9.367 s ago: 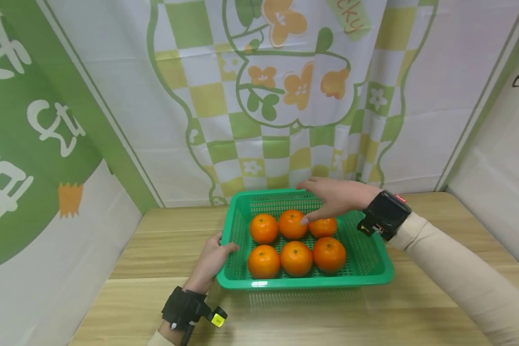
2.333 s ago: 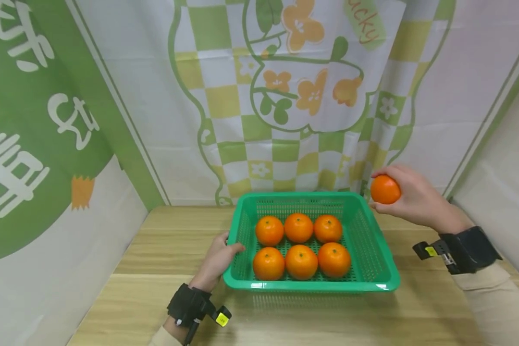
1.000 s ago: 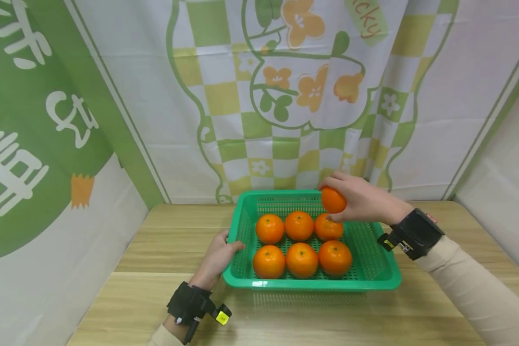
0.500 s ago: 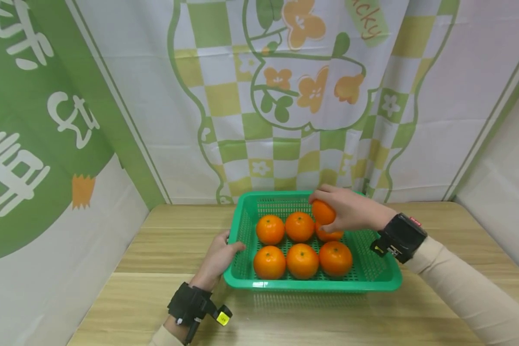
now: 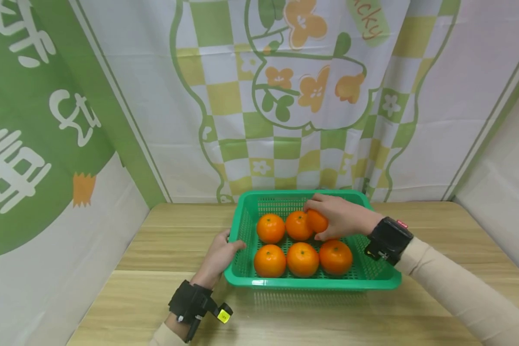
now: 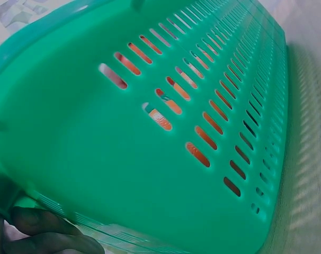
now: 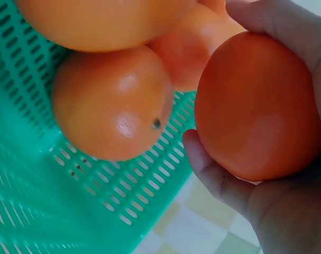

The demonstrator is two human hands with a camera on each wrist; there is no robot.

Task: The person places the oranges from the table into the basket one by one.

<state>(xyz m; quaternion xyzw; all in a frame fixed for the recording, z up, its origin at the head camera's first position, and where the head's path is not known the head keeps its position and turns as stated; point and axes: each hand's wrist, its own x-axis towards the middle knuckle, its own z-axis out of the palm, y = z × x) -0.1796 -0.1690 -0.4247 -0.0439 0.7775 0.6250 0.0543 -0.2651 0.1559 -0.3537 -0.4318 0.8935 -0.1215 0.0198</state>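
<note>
A green plastic basket (image 5: 311, 283) holds several oranges in two rows, among them a front-left orange (image 5: 270, 261) and a back-left orange (image 5: 270, 228). My left hand (image 5: 218, 257) grips the basket's left rim, its thumb over the edge; in the left wrist view, fingers (image 6: 49, 235) curl beneath that rim. Low over the back row, my right hand (image 5: 341, 216) holds another orange (image 7: 261, 106) between thumb and fingers. The held orange overlaps the back middle orange (image 5: 297, 226) in the head view, and the back right one is mostly hidden under the hand.
The basket stands on a wooden table (image 5: 164, 240) near its back edge. Behind hangs a white curtain (image 5: 294, 158) with green and yellow checks. Printed cloth walls flank the table on the left and right.
Seconds ago my right hand held the orange right of the basket; it has since moved left and lowered over the back row. My left hand keeps its hold on the rim.
</note>
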